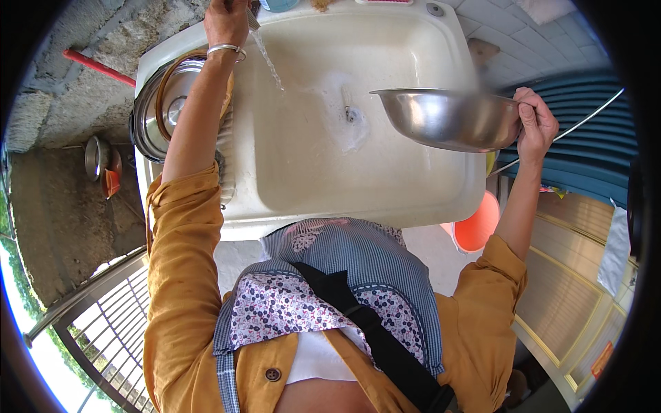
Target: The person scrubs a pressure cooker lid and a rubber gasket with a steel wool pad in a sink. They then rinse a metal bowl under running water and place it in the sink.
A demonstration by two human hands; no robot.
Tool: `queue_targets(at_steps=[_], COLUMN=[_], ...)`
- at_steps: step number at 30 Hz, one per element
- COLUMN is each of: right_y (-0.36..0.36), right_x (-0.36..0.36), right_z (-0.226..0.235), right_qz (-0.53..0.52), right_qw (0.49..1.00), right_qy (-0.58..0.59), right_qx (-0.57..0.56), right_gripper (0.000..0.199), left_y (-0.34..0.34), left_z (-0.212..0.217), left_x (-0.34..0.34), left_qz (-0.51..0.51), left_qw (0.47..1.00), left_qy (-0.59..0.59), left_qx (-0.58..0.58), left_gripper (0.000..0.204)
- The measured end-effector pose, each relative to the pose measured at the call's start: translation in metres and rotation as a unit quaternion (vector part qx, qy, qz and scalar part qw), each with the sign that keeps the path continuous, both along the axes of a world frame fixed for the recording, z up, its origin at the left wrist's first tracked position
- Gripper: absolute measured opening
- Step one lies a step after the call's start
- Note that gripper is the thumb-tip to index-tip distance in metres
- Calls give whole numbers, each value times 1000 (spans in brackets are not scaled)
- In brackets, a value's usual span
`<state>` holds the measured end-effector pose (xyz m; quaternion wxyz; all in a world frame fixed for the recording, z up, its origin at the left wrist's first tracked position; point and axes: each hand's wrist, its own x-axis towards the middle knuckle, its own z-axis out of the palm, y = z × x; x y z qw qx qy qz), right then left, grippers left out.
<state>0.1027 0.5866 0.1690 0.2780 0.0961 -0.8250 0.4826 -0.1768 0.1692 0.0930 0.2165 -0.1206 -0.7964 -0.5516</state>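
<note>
At the top edge, my left hand (226, 26) is closed at the tap (253, 19); its fingertips are partly cut off by the frame. A thin stream of water (268, 56) falls from there into the cream sink (296, 165). My right hand (536, 124) grips the rim of a stainless steel basin (447, 118), fingers on the outside and thumb in front. The basin hangs over the sink's right side, seen from the side, its inside hidden. Foamy water lies around the drain (350, 115).
Left of the basin of the sink, pots with a glass lid (155, 103) sit under my left forearm. An orange-red bucket (476, 224) stands on the floor below right. A blue ribbed panel (592, 131) and a pale cabinet (564, 275) are on the right. A railing (103, 323) is at lower left.
</note>
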Motion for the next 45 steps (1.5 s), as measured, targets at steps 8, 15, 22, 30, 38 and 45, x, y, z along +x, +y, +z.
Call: queue_targets(at_steps=[8, 15, 22, 30, 38, 45], right_y=[-31, -50, -52, -11, 26, 63], right_x=[4, 12, 19, 25, 25, 20], right_z=[0, -2, 1, 19, 3, -23], right_qz=[89, 103, 112, 74, 17, -18], right_qw=[996, 994, 993, 984, 937, 959], right_qy=[26, 24, 28, 93, 68, -9], right_qx=[6, 7, -4, -135, -342, -282], right_gripper=[24, 33, 36, 28, 34, 41], left_y=[51, 97, 108, 87, 42, 6], left_z=[4, 11, 24, 48, 61, 54], left_x=[-24, -28, -2, 51, 89, 93], left_qz=[28, -145, -242, -299, -308, -224], left_qw=[999, 959, 920, 895, 899, 948], left_qy=[4, -72, -124, -194, -198, -152], left_qx=[34, 234, 282, 269, 243, 167], left_gripper=[19, 15, 18, 20, 28, 30])
